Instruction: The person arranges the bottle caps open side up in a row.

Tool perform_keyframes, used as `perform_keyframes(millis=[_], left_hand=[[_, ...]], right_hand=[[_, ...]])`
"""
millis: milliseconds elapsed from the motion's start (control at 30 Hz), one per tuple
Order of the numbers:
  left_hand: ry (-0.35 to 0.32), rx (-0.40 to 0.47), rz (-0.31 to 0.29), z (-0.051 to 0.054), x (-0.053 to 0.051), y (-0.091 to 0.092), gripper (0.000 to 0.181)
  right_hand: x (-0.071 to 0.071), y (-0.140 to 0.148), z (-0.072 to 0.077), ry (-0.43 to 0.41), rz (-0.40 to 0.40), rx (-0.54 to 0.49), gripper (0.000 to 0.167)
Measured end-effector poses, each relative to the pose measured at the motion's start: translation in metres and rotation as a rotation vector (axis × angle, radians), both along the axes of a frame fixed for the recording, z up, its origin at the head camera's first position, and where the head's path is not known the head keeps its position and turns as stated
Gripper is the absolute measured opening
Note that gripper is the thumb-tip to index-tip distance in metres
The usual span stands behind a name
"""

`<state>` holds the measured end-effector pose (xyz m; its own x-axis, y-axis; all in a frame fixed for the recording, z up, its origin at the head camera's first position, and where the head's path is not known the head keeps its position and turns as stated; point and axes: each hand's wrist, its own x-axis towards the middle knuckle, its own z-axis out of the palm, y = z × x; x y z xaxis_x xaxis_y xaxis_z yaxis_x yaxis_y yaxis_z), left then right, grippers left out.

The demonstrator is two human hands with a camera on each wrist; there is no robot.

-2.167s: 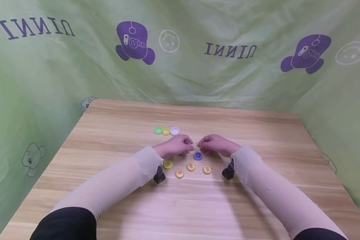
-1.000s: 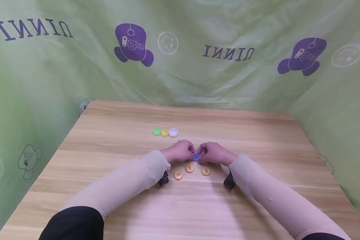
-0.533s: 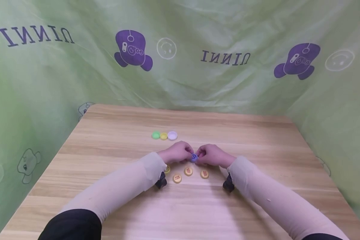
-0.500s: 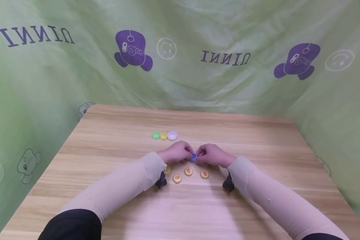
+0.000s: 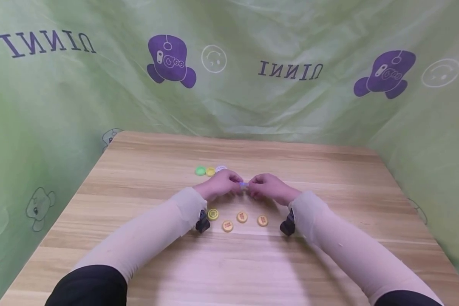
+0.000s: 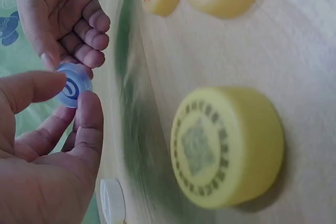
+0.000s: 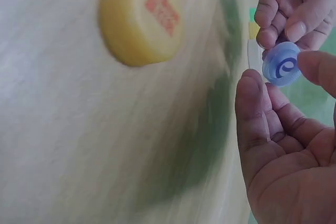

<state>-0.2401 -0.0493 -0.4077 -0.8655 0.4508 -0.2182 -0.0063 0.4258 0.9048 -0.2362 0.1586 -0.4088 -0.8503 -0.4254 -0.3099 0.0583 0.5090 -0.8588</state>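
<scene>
A blue bottle cap (image 5: 244,185) is held between the two hands, tilted off the table, its printed face showing in the left wrist view (image 6: 72,86) and the right wrist view (image 7: 282,64). My left hand (image 5: 219,184) pinches it from the left between thumb and fingers. From the other side my right hand (image 5: 272,188) holds its edge with thumb and fingertips. A yellow cap (image 5: 213,214) with a dark printed code lies by the left wrist. Several orange-yellow caps with red print, one of them nearest the middle (image 5: 242,217), lie below the hands.
Beyond the left hand, a green cap (image 5: 200,171), a small yellow cap (image 5: 211,171) and a white cap (image 5: 221,168) stand side by side, the white one partly covered by that hand. The wooden table (image 5: 229,263) ends at a green printed curtain (image 5: 237,102).
Both hands have closed on the blue cap and raised it off the table, moving slightly away from the body. The cap has tilted from face up to edge-on in the head view.
</scene>
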Motion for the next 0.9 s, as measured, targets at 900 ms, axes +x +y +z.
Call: perform_keyframes(millis=[900], left_hand=[[-0.167, 0.232, 0.304, 0.016, -0.028, -0.012, 0.038]], right_hand=[[-0.026, -0.045, 0.011, 0.024, -0.300, -0.210, 0.022]])
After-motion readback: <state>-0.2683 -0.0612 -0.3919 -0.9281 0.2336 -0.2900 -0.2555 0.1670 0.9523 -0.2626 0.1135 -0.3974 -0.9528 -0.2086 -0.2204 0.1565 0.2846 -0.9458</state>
